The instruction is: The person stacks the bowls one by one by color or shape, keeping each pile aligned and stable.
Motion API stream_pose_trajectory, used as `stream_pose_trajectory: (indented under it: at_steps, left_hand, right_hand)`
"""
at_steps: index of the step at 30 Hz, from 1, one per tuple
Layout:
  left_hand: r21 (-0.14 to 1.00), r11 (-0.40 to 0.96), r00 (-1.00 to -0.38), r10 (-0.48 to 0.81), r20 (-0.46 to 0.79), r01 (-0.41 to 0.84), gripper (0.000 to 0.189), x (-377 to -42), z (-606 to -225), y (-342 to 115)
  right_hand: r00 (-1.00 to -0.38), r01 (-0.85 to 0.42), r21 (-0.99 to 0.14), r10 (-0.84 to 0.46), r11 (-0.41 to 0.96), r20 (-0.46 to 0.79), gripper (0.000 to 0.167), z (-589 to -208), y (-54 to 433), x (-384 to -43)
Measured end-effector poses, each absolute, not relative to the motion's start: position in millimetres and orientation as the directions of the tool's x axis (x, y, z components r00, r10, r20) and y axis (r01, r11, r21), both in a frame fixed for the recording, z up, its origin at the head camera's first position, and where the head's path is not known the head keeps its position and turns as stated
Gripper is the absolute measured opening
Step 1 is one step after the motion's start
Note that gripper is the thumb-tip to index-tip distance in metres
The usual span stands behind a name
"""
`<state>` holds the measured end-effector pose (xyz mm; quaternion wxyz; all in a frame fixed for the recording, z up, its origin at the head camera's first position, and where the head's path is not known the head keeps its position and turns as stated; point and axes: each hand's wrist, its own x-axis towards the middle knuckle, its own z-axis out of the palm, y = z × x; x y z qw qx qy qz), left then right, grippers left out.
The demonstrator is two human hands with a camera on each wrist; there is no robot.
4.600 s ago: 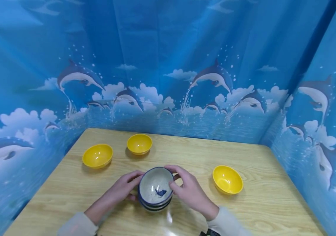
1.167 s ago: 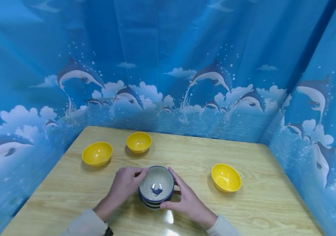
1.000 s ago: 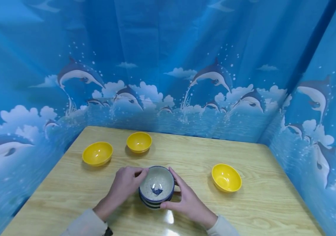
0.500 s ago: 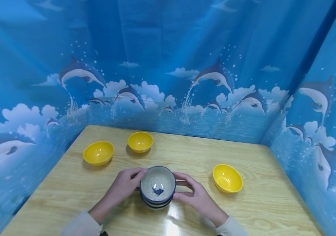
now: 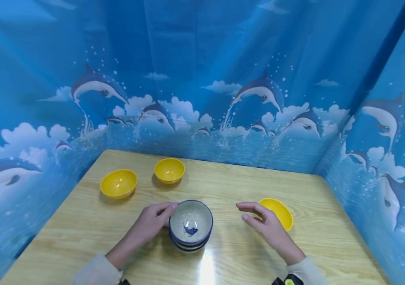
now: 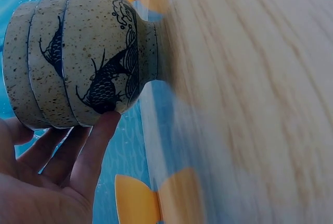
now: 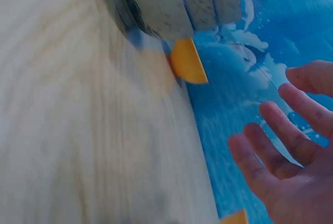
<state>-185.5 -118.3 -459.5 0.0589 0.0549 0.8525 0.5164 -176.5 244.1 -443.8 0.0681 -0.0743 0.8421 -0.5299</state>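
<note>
A stack of speckled grey ceramic bowls with blue rims and a dark fish pattern stands upright on the table. My left hand holds the stack at its left side, thumb at the top rim. In the left wrist view its fingers touch the wall of the bowls. To the right, apart from the stack, my right hand hovers with spread, slightly bent fingers and nothing in it. It partly hides a yellow bowl. The right wrist view shows the same hand clear of the stack.
Two more yellow bowls stand farther back, one at the left and one nearer the middle. The wooden table ends at a blue dolphin curtain behind and at the sides.
My right hand has let go of the stack and moved right, toward the right yellow bowl. The left hand went from the stack's side to its rim and stays there; the stack stands in place.
</note>
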Motion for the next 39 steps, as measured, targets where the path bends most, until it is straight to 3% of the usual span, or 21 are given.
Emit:
stream_pose_trajectory:
  at_steps: [13,23,39]
  left_hand:
    - [0.920,0.391,-0.984,0.158,-0.084,-0.016,0.043,-187,-459,-118]
    - [0.929,0.367,-0.983,0.152,-0.099,-0.037,0.043,-187,-460,-117]
    - [0.929,0.368,-0.984,0.150,-0.097,-0.036,0.041,-187,-459,-117]
  right_hand:
    - [-0.988,-0.131,-0.843,-0.134,0.522,0.070,0.042,-425,301,-191]
    - [-0.990,-0.139,-0.768,-0.083,0.625,0.112,0.048,-439,334,-203]
    - [-0.991,0.092,-0.770,-0.016,0.632,-0.131,0.068,-470,359,-211]
